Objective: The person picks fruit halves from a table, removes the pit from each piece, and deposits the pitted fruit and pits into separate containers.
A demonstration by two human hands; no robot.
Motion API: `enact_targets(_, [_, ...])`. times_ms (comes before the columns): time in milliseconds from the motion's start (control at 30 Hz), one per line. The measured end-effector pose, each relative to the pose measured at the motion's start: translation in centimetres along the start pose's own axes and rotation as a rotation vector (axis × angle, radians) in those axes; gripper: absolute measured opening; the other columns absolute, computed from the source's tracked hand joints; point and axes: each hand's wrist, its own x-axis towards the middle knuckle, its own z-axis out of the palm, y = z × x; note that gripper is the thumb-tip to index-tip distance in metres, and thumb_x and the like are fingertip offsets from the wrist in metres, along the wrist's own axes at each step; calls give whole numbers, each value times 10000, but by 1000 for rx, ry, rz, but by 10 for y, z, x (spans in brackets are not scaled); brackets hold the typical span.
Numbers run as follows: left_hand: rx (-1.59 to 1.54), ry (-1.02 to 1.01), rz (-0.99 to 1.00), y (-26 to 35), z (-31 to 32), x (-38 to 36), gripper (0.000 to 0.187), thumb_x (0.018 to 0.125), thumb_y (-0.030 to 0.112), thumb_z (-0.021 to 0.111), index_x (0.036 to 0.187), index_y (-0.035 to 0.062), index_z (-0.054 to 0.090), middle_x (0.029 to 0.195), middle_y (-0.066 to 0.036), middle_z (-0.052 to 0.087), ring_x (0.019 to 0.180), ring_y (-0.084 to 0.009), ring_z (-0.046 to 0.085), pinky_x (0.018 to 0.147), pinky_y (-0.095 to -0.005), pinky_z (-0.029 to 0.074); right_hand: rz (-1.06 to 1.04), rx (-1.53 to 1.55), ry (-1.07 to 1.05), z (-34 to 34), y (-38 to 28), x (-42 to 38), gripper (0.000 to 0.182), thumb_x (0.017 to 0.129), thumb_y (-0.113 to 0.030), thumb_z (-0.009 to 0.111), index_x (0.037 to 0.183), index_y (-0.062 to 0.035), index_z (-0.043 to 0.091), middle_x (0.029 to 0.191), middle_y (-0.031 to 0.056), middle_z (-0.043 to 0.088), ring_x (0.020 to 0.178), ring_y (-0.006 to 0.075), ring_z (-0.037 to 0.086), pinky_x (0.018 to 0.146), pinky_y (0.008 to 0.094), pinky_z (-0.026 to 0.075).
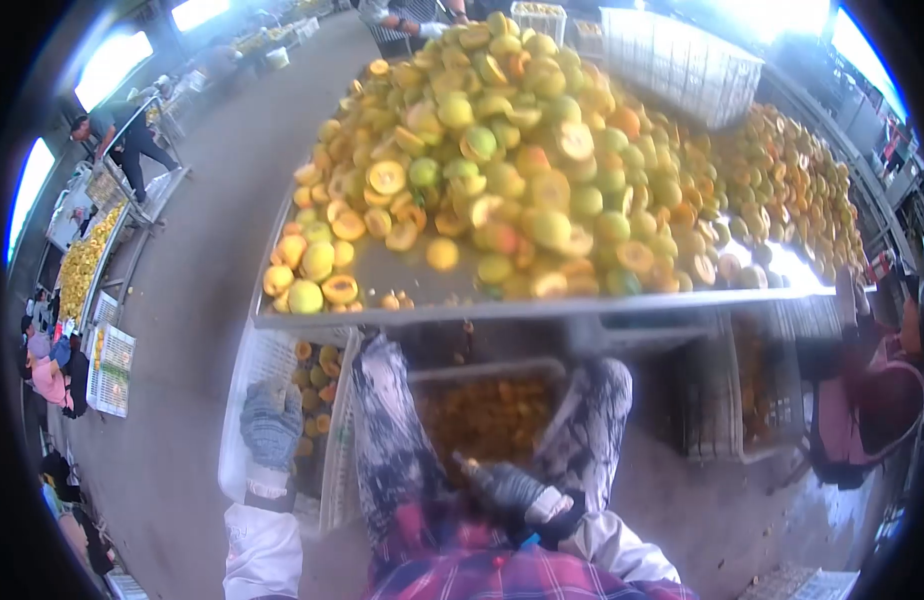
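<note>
Where crated, fruit [319, 377] beside left grip [271, 425].

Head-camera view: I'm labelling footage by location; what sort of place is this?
Probably a fruit-processing hall: a metal table heaped with whole and halved fruit, white crates, and other people further off.

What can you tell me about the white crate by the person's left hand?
The white crate looks like plastic: long, open-topped, with pale walls. It appears upright beside the person's left leg, its far end near the table edge. Yellowish and orange fruit lies inside, some pieces showing dark centres. The grey-gloved left hand is over the crate's left part; whether they touch is unclear.
</note>
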Motion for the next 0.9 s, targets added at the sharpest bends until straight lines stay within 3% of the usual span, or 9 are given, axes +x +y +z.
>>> enact_targets(167, [-527,21,-7,50,91,120,231,868,247,650,947,32,623,878,-168,634,810,-349,609,724,-418,490,-124,-5,83,-8,-3,25,542,1001,-505,388,1130,-40,633,861,139,681,732,218,641,738,339,504])
enact_targets(233, [-348,3,129,88,120,175,317,878,336,628,987,39,619,904,-203,656,860,-378,628,757,-458,502,-176,24,115,-12,-1,39,517,1006,-480,397,1146,-40,629,890,135,682,766,215,640,758,331,498])
enact_targets(300, [-116,-449,-91,107,142,219,488,885,458,565,1145,44,572,991,-222,664,958,-396,631,835,-480,502,-209,59,140,-13,10,47,492,1010,-455,406,1161,-40,624,920,130,683,801,212,639,777,322,491])
enact_targets(400, [-68,-494,-104,107,197,230,561,860,483,586,1242,75,537,1075,-241,645,1037,-384,621,901,-476,491,-214,106,168,-19,3,40,469,1015,-430,416,1176,-40,620,950,126,685,836,208,638,797,314,484])
enact_targets(467, [-56,-628,-159,124,187,232,628,816,484,625,1305,111,497,1139,-244,622,1100,-376,599,948,-474,475,116,262,106,-25,-29,25,417,1026,-364,425,1249,-53,590,1092,100,664,993,194,610,878,291,457])
enact_targets(600, [-194,-605,-211,140,186,234,639,774,428,655,1311,126,486,1109,-237,633,1061,-384,610,916,-454,499,-211,-74,154,-18,56,84,429,1025,-361,430,1293,-55,565,1179,99,631,1088,191,577,946,291,426])
enact_targets(733, [-278,-515,-151,132,189,217,565,767,389,687,1205,48,583,1102,-247,634,1054,-382,612,926,-425,492,-260,123,221,-23,12,47,357,966,-224,505,1231,0,589,1168,220,633,991,352,628,818,392,513])
enact_targets(800, [-256,-441,-77,137,161,207,513,765,360,705,1152,40,602,1064,-202,656,943,-348,658,821,-433,537,-389,471,189,-14,20,45,361,1004,-321,458,1187,-52,615,1022,217,671,923,361,639,793,407,507])
enact_targets(900, [-1193,-605,-670,153,87,185,384,767,275,706,1074,74,594,905,-96,635,710,-237,661,498,-389,550,-407,363,219,-15,-5,12,379,1009,-325,454,1219,-42,595,1083,187,652,999,310,612,862,373,471])
